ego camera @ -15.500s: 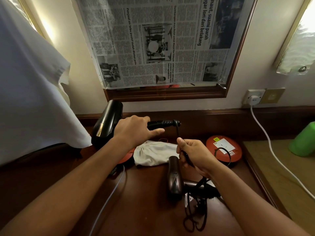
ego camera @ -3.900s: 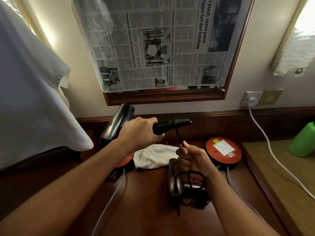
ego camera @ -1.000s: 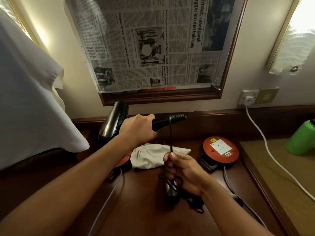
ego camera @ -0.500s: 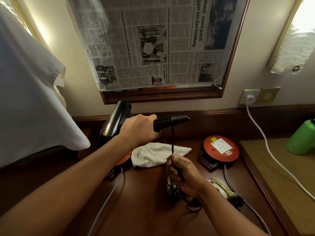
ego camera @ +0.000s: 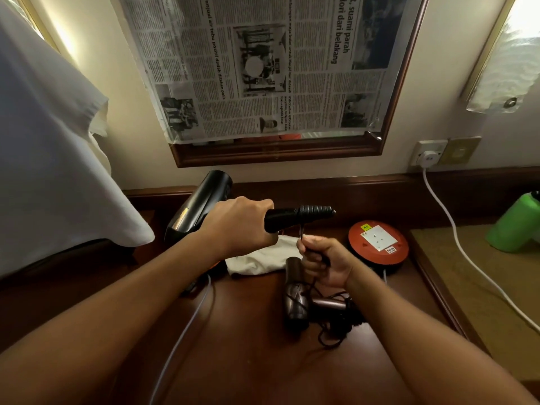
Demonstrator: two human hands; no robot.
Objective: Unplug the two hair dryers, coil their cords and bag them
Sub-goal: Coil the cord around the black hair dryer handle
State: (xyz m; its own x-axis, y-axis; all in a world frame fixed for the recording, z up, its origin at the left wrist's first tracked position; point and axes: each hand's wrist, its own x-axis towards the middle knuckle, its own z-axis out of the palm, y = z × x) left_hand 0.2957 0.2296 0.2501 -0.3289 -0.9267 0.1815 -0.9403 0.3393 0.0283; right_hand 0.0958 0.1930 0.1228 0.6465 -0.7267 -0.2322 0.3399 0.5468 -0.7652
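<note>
We take the orange socket reel [ego camera: 378, 242] on the counter [ego camera: 248, 361] as our landmark. Well to its left, lifted off the counter, our left hand [ego camera: 238, 226] wraps its fingers round the handle of the black hair dryer [ego camera: 201, 206], whose ribbed cord sleeve points back toward the reel. Just left of the reel, our right hand [ego camera: 324, 264] has its fingers closed on the black cord [ego camera: 302, 232], which runs up from the fist to that sleeve, with gathered loops apparently in the fist. In front of the reel and a little left lies the brown hair dryer [ego camera: 295, 299], its own cord loose in a tangle beside it. The pale cloth bag [ego camera: 260, 258] lies crumpled to the left of the reel, behind the brown dryer.

We judge the black dryer rigid and moderately heavy, nose-heavy when held by the handle, so the handle is the right hold. The cord looks thin, limp and springy; loops will likely slip unless pinched together where they cross. The bag looks soft and will need its mouth held open.
</note>
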